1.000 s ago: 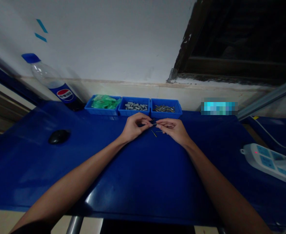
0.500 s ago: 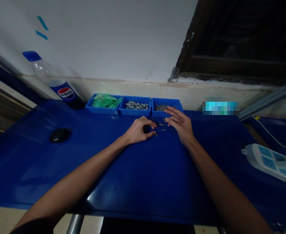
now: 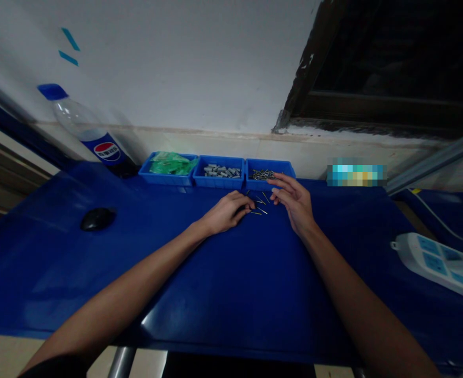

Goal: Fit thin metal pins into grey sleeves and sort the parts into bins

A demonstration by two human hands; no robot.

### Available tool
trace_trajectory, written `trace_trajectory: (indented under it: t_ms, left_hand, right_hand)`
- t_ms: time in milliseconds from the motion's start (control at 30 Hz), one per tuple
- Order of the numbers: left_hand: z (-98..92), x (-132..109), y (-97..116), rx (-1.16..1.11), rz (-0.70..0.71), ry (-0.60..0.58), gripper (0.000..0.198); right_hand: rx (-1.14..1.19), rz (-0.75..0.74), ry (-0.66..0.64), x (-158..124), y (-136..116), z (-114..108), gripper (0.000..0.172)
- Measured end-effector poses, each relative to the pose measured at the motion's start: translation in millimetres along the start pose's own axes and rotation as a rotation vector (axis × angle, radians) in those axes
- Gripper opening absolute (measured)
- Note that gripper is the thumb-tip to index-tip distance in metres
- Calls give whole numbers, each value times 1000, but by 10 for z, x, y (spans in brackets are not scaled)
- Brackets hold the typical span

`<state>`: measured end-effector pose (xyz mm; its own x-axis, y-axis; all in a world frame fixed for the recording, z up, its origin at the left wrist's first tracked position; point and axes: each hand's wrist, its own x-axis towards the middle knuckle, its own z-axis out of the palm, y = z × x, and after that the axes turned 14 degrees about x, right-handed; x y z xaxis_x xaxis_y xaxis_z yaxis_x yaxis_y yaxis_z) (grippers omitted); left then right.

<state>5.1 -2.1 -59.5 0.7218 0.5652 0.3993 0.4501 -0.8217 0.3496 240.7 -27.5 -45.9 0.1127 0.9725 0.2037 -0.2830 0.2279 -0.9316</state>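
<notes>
Left hand [image 3: 228, 211], centre of frame: fingertips nearly meeting, any held item impossible to tell; beside it, thin yellow-and-silver metallic pins [image 3: 266, 197] on the glossy blue tabletop [image 3: 231, 283], probably light, stiff, slippery, best pinched mid-shaft. Right hand [image 3: 296, 202], right of centre: fingers parted, half-curled. Behind: rectangular blue plastic tray [image 3: 257, 185], slender silvery rods [image 3: 261, 175] inside.

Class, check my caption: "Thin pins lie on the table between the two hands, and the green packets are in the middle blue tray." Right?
Not quite: the head view shows the green packets in the left blue tray; the middle tray holds grey pieces. The rest stands: thin pins lie on the table between the left hand and right hand.
</notes>
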Motion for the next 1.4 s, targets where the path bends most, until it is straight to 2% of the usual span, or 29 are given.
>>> trace_trajectory:
  t_ms: [333, 500, 633, 767, 900, 1100, 1233, 1400]
  left_hand:
    - [-6, 13, 43, 148, 48, -35, 19]
    - [-17, 53, 112, 389, 104, -101, 28]
    - [-3, 63, 137, 479, 104, -115, 23]
    - [9, 24, 119, 290, 11, -16, 18]
    - [12, -21, 94, 139, -66, 114, 15]
    - [-3, -32, 52, 33, -138, 278, 13]
    - [-16, -31, 36, -13, -194, 321, 11]
    - [-11, -35, 39, -15, -174, 317, 11]
  right_hand:
    - [-58, 9, -9, -16, -37, 25, 47]
    - [-105, -3, -40, -13, -27, 15, 48]
    - [-14, 7, -30, -15, -31, 16, 45]
    - [9, -5, -21, -17, -36, 18, 43]
    - [-65, -10, -30, -9, -30, -1, 35]
    - [-197, 90, -140, -13, -40, 0, 26]
    - [-186, 142, -199, -38, -46, 34, 30]
    - [-151, 170, -188, -55, -27, 61, 38]
